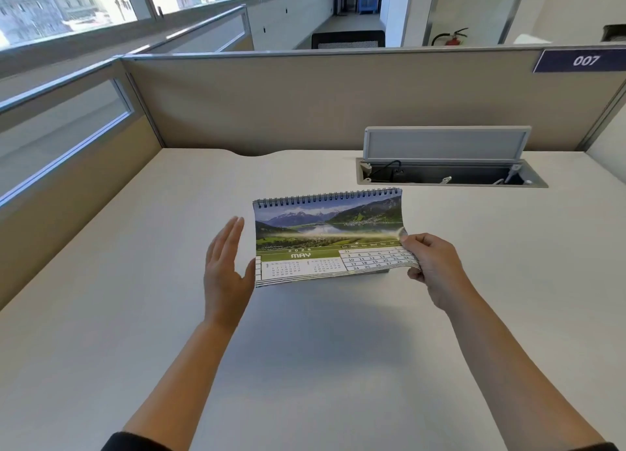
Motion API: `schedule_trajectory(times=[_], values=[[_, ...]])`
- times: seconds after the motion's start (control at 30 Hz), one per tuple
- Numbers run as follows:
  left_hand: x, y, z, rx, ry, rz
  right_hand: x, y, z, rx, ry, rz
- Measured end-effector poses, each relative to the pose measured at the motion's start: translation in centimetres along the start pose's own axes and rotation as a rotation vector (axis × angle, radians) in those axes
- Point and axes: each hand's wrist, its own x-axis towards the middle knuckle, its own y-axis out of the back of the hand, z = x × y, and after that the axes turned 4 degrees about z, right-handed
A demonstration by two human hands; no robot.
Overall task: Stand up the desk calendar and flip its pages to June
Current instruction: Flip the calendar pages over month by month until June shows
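The spiral-bound desk calendar [321, 233] stands upright in the middle of the white desk [305, 366], its wire binding on top. The facing page shows a mountain lake photo and the word MAY. My right hand [430, 264] pinches the lower right corner of the front pages, which curl up off the stack. My left hand [225, 264] is flat with fingers together, its thumb side resting against the calendar's left edge. The calendar's rear support is hidden behind the pages.
An open cable hatch [450, 176] with a raised grey lid [447, 144] lies in the desk behind and right of the calendar. Beige partition walls [305, 105] close the desk at the back and left. A "007" sign [584, 61] hangs at top right.
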Motion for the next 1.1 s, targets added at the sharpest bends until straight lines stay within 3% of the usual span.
schedule_trajectory(times=[0.17,0.37,0.47,0.57,0.77,0.97,1.1], values=[[2.0,0.4,1.5,-0.016,-0.226,-0.011,-0.2,0.1,-0.3,0.062,-0.042,-0.028],[6.6,1.0,2.5,-0.019,-0.271,-0.085,-0.1,1.0,-1.1,0.37,-0.152,-0.128],[8.9,0.9,3.9,-0.232,-0.074,-0.031,0.2,1.4,-1.2,0.427,-0.168,-0.106],[10.5,-0.2,4.9,-0.439,0.216,-0.102,0.4,0.9,-0.7,0.237,-0.167,-0.044],[11.3,-2.6,4.1,-0.425,0.531,-0.093,1.0,-0.3,0.5,0.005,-0.155,-0.021],[9.9,-3.5,3.6,-0.518,0.765,-0.143,1.8,-0.6,1.3,-0.043,-0.171,-0.023],[7.8,-3.4,2.2,-0.598,0.783,-0.089,2.2,-0.5,2.1,-0.06,-0.169,-0.017]])
